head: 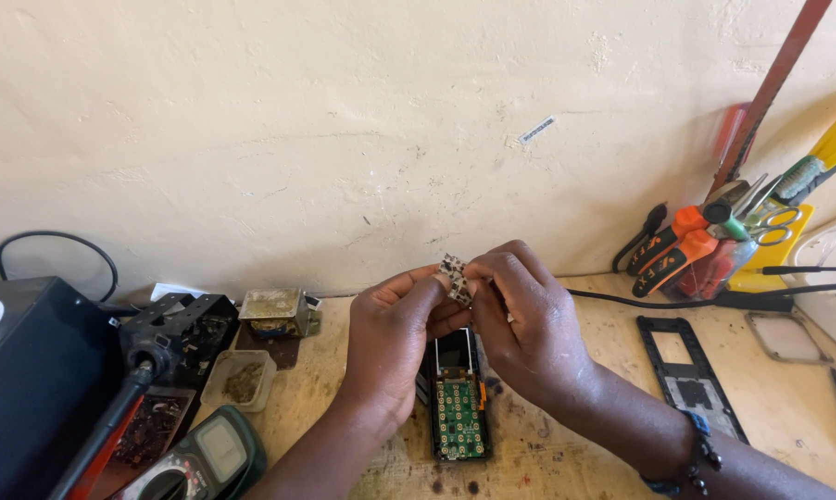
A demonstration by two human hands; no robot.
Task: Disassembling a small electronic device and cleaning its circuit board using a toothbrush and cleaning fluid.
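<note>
Both my hands are raised together over the wooden bench, pinching one small patterned flat piece between thumbs and fingertips. My left hand grips its left side and my right hand its right side. Right under the hands lies an opened phone, with its green circuit board of keypad contacts facing up and a dark screen at its far end.
A black phone frame lies at the right, with another frame beyond. A holder of pliers, scissors and screwdrivers stands by the wall. At left: black box, soldering iron, multimeter, small tubs.
</note>
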